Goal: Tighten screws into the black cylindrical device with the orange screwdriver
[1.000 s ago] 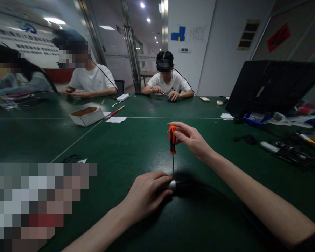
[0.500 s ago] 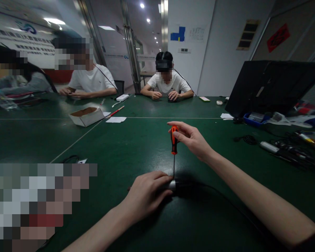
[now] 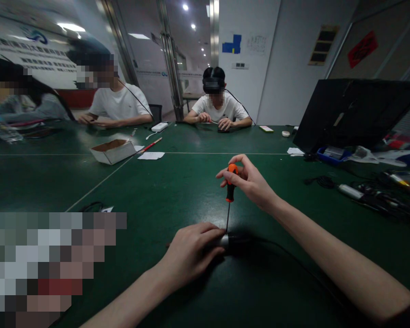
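Observation:
My left hand [image 3: 194, 250] is closed around a silver-and-black corded cylindrical device [image 3: 237, 240] lying on the green table. Its silver part shows between my fingertips, and its black end points right; my palm hides much of the rest. My right hand [image 3: 248, 178] grips the orange-and-black handle of a screwdriver [image 3: 230, 193] between thumb and fingers. The screwdriver stands almost upright, leaning slightly right at the top. Its thin shaft comes down to the silver part, beside my left fingertips; the exact contact of the tip is too small to make out.
A black cord [image 3: 287, 253] runs right beneath my right forearm. Corded tools [image 3: 351, 191] and a blue tray [image 3: 331, 155] lie right, before a large black panel [image 3: 358, 114]. An open box [image 3: 112, 152] stands left. Other people sit across the table; the lower left is blurred out.
The fingers of my right hand have shifted on the screwdriver handle, and its top has tilted slightly right. My left hand and the device have stayed in place.

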Available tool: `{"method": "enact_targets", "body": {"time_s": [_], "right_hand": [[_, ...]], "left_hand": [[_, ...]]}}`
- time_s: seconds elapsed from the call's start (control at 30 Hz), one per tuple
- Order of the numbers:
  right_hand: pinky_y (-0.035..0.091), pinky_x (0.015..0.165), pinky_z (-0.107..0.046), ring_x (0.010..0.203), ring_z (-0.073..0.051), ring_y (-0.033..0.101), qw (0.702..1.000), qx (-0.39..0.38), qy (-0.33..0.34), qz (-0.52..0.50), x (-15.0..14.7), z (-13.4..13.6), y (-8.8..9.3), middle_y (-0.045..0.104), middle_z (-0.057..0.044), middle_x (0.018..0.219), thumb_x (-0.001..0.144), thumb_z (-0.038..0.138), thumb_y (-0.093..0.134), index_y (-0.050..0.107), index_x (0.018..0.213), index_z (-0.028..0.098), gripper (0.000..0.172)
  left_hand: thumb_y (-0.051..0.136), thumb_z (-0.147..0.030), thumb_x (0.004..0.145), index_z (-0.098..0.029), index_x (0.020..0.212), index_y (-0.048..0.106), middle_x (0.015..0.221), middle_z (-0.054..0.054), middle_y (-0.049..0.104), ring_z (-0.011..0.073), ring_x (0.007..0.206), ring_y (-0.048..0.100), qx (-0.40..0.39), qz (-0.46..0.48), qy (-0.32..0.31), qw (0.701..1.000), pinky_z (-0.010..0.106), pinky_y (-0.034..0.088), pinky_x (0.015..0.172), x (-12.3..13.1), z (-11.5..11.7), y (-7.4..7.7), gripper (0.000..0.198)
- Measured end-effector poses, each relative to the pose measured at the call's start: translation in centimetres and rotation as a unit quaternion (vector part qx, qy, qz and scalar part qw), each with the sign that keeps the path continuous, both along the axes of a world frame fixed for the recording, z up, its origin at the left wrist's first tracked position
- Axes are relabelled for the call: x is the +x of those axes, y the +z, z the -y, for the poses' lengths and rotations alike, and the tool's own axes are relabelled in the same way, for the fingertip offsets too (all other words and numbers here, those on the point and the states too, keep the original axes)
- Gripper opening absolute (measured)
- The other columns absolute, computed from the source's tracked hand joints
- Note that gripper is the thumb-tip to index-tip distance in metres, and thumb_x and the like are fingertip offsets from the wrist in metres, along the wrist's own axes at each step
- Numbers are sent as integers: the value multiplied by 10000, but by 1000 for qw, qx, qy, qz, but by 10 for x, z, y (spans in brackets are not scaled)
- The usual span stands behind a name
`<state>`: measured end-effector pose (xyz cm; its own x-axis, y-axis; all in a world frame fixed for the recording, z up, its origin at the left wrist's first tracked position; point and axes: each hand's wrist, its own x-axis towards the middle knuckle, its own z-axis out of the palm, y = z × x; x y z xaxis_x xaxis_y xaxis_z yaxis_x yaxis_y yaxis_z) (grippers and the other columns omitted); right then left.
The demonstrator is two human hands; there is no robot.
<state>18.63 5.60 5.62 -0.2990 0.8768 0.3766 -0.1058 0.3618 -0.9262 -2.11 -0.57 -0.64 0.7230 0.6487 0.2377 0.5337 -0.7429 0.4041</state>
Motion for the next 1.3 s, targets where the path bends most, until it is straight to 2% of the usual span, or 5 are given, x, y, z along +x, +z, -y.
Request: {"method": "enact_targets", "body": {"time_s": [0.27,0.47,0.63,0.93,1.3], "right_hand": [[519,633,-239,790,-123,612,999,28,-1,27,1,-2,1,631,-14,969,857,310,616,600,1103,233,258],[528,687,-277,693,-114,633,1000,15,-27,4,1,-3,0,645,14,826,806,394,698,482,912,219,298],[528,649,-278,692,-125,650,1000,8,-27,3,1,-2,-1,673,1,852,838,377,658,394,941,238,316],[512,635,-254,784,-132,610,998,39,-22,39,0,-1,3,619,-13,906,862,331,596,597,1043,219,213],[518,662,-280,702,-125,626,998,19,-49,19,-1,0,0,656,10,825,784,439,704,401,938,234,397]], "left_hand": [[558,-242,917,-200,1136,635,1050,65,680,215,896,653,3,0,-3,1000,296,499,729,0,-1,0,237],[549,-266,923,-206,1161,633,1061,68,683,220,902,656,7,9,-4,1000,307,511,739,-1,0,-1,260],[555,-262,918,-206,1164,636,1058,70,684,220,906,657,8,10,-4,1000,303,515,739,-1,-1,-2,264],[552,-244,918,-197,1143,638,1056,73,683,212,906,659,5,6,-8,1000,293,514,741,-1,-1,1,246],[566,-251,914,-204,1170,630,1065,69,684,218,906,659,3,4,-3,1000,304,512,746,-1,0,0,268]]}}
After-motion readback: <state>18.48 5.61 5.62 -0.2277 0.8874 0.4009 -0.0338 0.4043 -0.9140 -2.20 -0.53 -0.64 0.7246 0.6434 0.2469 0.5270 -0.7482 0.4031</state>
